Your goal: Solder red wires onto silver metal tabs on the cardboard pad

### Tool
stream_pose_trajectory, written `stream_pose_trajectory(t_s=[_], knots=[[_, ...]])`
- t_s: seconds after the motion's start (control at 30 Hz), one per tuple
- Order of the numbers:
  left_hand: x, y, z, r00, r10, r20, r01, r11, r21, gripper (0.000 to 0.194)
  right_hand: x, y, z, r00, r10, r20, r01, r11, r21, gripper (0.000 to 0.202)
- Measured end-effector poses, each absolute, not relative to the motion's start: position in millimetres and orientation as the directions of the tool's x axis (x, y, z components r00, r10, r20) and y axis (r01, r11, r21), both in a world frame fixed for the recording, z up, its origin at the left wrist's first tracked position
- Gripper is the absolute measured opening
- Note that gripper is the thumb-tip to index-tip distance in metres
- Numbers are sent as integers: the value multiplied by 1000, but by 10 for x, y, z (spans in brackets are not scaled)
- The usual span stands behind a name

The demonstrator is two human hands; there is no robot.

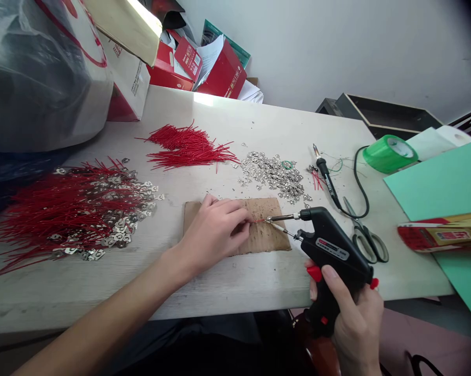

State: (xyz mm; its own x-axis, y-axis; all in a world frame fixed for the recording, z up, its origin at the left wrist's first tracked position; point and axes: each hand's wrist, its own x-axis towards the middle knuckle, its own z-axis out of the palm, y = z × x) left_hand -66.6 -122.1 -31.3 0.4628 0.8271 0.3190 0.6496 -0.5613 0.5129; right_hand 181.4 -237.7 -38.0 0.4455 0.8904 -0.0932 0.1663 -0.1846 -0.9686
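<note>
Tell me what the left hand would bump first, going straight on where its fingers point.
Beyond the red wire that the left hand seems to pinch, most likely the metal tip of the soldering gun, just to its right; one view leaves their heights unclear.

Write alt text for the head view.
The right hand points a black soldering gun at a red wire in the left hand, over cardboard. On the table lie loose red wires, metal tabs and tabbed wires.

Plain pale wall (317, 52) behind whitish counter (267, 284); bright glare noted at the counter's rear edge; pinkish floor (419, 329) visible lower right.
</note>
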Motion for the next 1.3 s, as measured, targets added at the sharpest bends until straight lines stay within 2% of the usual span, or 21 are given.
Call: stream_pose_trajectory(t_s=[0.33,0.57,0.77,1.13,1.3], knots=[[-663,-1228,-313,464,816,344,642,-578,504,15,1821,-2383,-388,453,889,-68,189,-170,-967,37],[-658,-1229,-285,467,826,316,641,-562,522,16,1757,-2367,-283,450,885,-121,169,-218,-961,39],[-657,-1232,-286,468,822,325,643,-569,512,17,1746,-2354,-258,446,891,-89,214,-203,-956,38],[-653,-1229,-306,471,817,333,640,-576,509,17,1800,-2377,-374,471,878,-84,154,-175,-972,36],[-645,-1227,-315,475,813,337,633,-581,511,17,1765,-2374,-301,462,877,-131,170,-232,-958,38]])
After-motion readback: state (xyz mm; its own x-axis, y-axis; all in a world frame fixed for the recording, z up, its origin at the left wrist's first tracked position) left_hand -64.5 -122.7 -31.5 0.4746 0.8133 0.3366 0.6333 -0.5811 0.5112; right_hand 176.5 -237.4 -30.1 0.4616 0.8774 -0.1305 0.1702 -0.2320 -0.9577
